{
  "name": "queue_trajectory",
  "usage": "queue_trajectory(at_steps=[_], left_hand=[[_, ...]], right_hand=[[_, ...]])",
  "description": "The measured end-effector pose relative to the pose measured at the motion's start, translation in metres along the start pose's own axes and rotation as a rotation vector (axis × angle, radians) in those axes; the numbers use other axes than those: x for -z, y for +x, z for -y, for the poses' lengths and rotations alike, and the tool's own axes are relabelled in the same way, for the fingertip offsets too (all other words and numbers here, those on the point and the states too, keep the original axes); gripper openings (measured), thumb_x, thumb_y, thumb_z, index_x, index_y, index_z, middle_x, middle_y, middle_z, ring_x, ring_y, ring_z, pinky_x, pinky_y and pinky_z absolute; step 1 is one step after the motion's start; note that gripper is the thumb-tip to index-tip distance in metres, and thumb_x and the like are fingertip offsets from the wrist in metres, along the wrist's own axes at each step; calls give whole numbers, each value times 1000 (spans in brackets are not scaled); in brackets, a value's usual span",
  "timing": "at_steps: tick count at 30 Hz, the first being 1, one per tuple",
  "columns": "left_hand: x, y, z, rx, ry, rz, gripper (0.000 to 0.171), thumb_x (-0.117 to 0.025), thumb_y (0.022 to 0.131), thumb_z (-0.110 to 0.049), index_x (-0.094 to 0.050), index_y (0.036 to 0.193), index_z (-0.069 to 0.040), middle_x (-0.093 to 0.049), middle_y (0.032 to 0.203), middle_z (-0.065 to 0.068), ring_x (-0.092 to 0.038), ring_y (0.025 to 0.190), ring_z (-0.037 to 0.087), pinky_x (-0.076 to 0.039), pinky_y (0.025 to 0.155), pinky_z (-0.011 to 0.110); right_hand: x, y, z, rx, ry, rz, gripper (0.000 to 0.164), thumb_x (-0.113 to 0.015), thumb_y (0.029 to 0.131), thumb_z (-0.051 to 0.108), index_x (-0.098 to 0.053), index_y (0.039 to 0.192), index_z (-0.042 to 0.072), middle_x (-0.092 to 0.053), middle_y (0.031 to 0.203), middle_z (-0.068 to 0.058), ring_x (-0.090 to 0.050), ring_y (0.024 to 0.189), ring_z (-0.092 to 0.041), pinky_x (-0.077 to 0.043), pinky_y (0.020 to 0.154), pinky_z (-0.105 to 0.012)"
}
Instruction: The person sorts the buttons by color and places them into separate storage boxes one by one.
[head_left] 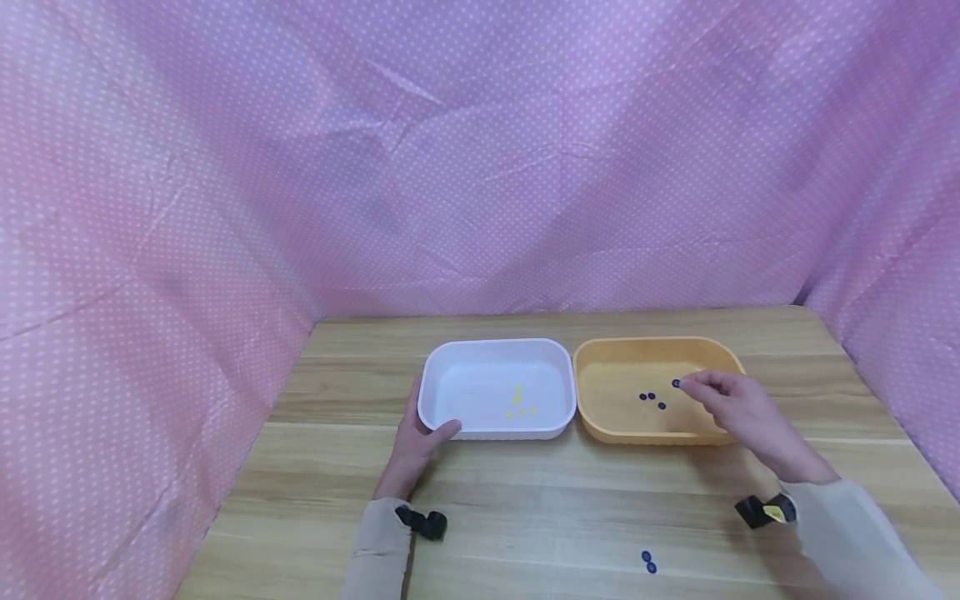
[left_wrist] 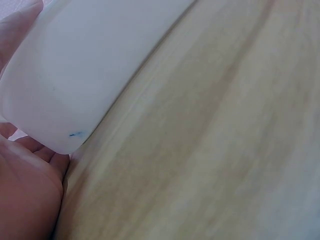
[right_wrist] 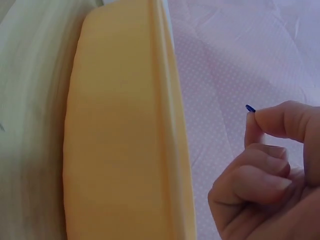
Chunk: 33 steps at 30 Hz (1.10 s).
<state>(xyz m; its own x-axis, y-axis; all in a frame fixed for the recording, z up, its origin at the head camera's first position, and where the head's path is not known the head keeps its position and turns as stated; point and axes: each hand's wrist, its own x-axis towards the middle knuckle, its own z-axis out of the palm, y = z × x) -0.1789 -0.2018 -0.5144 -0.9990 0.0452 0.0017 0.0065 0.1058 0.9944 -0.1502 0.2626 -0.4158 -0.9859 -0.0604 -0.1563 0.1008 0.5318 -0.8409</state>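
Between thumb and index finger, my right hand (head_left: 738, 412) pinches a small dark blue button (right_wrist: 250, 108), its other fingers curled in. It is above the right part of an orange tray (head_left: 618, 362), where several more blue buttons (head_left: 651, 397) lie on the bottom. My left hand (head_left: 412, 442) grips the near left corner of a white tray (head_left: 468, 383), thumb at the front rim and fingers along the left side. In the left wrist view, the fingers partly disappear behind the tray wall. Several small yellow pieces (head_left: 521, 411) lie inside the white tray.
The two trays stand side by side on a wooden table (head_left: 525, 508). Two more blue buttons (head_left: 648, 562) lie near the table's front edge. Pink dotted cloth (head_left: 480, 167) hangs behind the table and at both sides.
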Motion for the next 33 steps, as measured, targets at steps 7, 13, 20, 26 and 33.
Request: queue_trajectory(at_steps=[7,13,20,26,33], left_hand=[[0,-1,0,17,17,-9,106,-81,80,-19,-10,158,-25,-23,158,-9,-28,141,19,-27,114,42],[0,-1,0,34,19,-17,107,-83,79,-22,-11,157,-27,-25,157,-11,-30,140,18,-28,114,41],[0,-2,0,36,13,-13,107,-83,77,-28,-12,157,-28,-26,155,-15,-32,138,14,-29,113,37],[0,-1,0,36,43,-19,108,-84,77,-30,-11,157,-28,-24,156,-14,-29,140,14,-27,114,40],[1,0,-2,63,58,-12,110,-83,78,-28,-8,157,-28,-19,158,-13,-24,142,14,-24,116,39]], right_hand=[[-5,9,-4,44,-99,-6,47,-50,101,40,-64,116,-2,-61,106,-15,-47,83,-17,-40,65,-26],[-13,20,-10,85,-214,-12,37,-54,100,28,-67,107,-6,-66,97,-14,-52,80,-18,-44,66,-25],[-19,31,-14,111,-371,35,22,-54,93,12,-69,91,-4,-67,83,-8,-55,70,-16,-50,68,-36],[-19,32,-10,65,-400,122,17,-51,88,7,-64,81,-2,-60,73,-6,-49,60,-17,-44,58,-32],[-21,35,-14,20,-465,162,28,-50,89,9,-49,61,13,-45,58,1,-43,51,-14,-37,50,-29]])
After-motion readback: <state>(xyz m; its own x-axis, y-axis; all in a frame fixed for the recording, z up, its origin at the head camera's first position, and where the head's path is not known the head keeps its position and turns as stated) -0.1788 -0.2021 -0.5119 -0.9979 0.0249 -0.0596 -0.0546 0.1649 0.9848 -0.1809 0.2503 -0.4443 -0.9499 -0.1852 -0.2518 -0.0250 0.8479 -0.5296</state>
